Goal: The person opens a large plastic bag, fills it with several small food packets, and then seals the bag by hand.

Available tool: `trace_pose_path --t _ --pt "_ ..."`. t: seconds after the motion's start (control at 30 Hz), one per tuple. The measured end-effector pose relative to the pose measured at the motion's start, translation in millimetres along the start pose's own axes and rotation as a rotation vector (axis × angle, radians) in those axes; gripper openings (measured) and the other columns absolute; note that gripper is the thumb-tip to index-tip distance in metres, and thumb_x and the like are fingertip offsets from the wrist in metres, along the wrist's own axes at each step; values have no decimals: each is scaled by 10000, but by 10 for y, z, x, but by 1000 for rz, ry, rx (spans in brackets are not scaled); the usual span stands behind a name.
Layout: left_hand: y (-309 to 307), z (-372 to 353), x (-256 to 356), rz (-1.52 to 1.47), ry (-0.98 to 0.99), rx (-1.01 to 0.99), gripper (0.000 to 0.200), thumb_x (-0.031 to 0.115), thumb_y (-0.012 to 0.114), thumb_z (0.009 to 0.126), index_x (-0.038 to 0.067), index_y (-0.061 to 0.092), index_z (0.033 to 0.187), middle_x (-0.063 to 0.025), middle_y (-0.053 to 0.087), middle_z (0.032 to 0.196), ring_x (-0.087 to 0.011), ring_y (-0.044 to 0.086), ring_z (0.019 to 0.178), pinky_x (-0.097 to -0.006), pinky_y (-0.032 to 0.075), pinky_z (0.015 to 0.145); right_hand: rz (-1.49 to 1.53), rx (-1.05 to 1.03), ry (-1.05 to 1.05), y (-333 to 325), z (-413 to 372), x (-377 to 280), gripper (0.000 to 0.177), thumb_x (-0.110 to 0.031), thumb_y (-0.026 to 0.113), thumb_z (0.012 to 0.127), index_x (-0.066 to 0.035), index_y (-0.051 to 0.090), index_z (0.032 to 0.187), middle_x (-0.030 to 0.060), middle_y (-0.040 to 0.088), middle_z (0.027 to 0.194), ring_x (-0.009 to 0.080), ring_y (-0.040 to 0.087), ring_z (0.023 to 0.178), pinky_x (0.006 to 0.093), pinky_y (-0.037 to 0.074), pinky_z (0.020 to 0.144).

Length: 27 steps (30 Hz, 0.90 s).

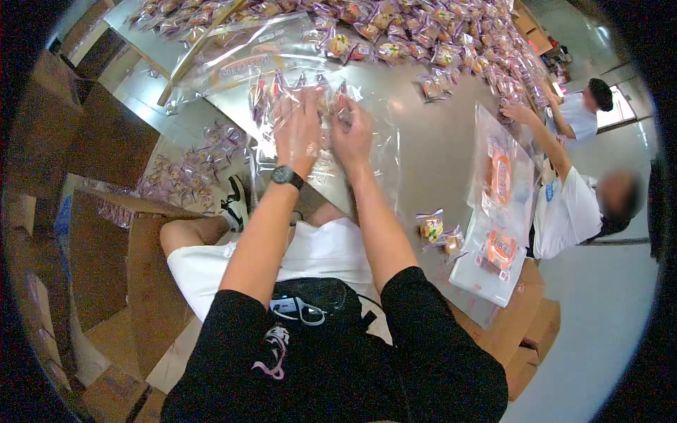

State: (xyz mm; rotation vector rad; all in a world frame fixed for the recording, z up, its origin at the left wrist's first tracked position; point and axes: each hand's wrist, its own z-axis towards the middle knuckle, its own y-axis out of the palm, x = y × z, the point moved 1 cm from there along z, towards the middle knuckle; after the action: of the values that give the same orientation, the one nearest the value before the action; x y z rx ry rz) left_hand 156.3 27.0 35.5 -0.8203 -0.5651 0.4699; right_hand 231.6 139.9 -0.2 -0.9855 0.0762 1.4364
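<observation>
A large clear plastic bag (384, 151) lies on the metal table in front of me, and both my hands reach inside it. My left hand (296, 123), with a watch on the wrist, has its fingers stretched forward over a row of small wrapped snack packets (261, 95) at the bag's far end. Beside it, my right hand (350, 134) has its fingers bent around a snack packet (342, 101) at the row's right end. The film over both hands partly blurs the fingertips.
A big heap of wrapped snacks (430, 32) covers the table's far side. Two loose packets (431, 227) lie at right, near stacked printed bags (486, 247). Co-workers (571, 211) reach in from the right. Cardboard boxes (151, 268) stand at left, with more packets behind.
</observation>
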Motion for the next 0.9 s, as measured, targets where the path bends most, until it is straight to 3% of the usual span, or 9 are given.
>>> trace_pose_path --t 0.03,0.17,0.27,0.3,0.43,0.53,0.67,0.77,0.9 --pt "56 77 -109 81 151 49 553 80 602 863 67 524 1410 -159 619 1222 -367 559 1223 -435 395 1083 40 3 14 28 1 5 382 -262 692 932 -20 629 1222 227 670 1113 419 640 1037 492 502 920" --pt "-161 178 -208 187 168 131 475 62 607 844 70 608 1319 -170 634 1218 -344 575 1212 -443 384 1090 98 -65 190 98 -4 33 434 -299 654 960 21 601 1248 290 661 1101 455 650 1017 515 510 886" --pt "-183 214 -270 82 51 -275 516 72 579 880 80 527 1393 -175 565 1327 -393 546 1237 -553 358 1099 -16 -87 161 144 -37 64 489 -307 677 935 15 586 1291 287 656 1120 447 640 1039 516 498 908" --pt "-145 239 -281 139 126 -68 466 99 572 908 92 543 1373 -133 615 1221 -361 591 1144 -531 384 1076 -49 -103 140 140 7 41 511 -310 688 925 10 581 1308 285 653 1132 444 637 1047 517 494 915" --pt "-36 264 -291 -24 15 -153 526 117 603 873 63 530 1391 -129 628 1316 -374 543 1282 -490 363 1139 -105 -110 -50 -45 23 -140 487 -218 693 902 -61 580 1349 214 636 1204 377 618 1125 499 491 976" --pt "79 202 -191 19 212 -32 556 155 597 891 41 507 1428 -127 570 1424 -367 478 1369 -484 332 1176 88 -65 -73 -12 -15 -152 467 -133 659 906 -65 577 1361 202 642 1193 360 621 1123 475 492 992" --pt "80 184 7 38 190 -49 565 236 619 900 37 527 1420 -150 541 1475 -361 457 1394 -590 224 1202 142 -55 -103 51 -27 -6 533 -87 679 847 1 548 1356 226 632 1175 417 622 1035 476 510 910" --pt "173 201 -31 -10 164 -113 587 119 610 861 50 523 1437 -127 545 1479 -340 420 1436 -573 203 1211 29 -173 -14 -14 0 -88 517 -113 612 919 -29 510 1418 222 632 1251 377 612 1146 485 469 1020" --pt "320 202 -126 -27 234 -7 575 88 614 850 84 552 1421 -99 571 1460 -344 447 1414 -556 189 1217 -186 57 -139 70 32 -26 539 -161 637 905 -21 504 1408 231 652 1194 383 624 1096 501 448 1018"
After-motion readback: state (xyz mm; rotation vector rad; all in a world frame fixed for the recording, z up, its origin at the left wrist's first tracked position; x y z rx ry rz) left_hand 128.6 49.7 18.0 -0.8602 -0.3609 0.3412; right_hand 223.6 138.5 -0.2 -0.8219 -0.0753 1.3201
